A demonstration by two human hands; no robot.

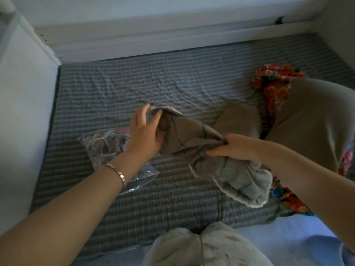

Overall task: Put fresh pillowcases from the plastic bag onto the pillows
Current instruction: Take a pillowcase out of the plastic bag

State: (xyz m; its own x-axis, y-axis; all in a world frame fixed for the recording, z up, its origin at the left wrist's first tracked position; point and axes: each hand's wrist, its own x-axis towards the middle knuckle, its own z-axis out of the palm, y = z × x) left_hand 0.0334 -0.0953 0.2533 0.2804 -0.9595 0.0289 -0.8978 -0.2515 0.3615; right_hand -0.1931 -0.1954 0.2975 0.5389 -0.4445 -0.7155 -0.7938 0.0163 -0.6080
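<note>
a bunched beige pillowcase [192,139] stretches lengthwise between the hands above the bed: left hand [144,131] holds its far end, right hand [228,146] pinches its middle; bare pillows lie right.

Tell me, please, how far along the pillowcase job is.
Done: one pillowcase is out of the plastic bag. In hand: the left hand and right hand hold it bunched above the bed. Left: it covers neither of the tan pillows yet.
</note>
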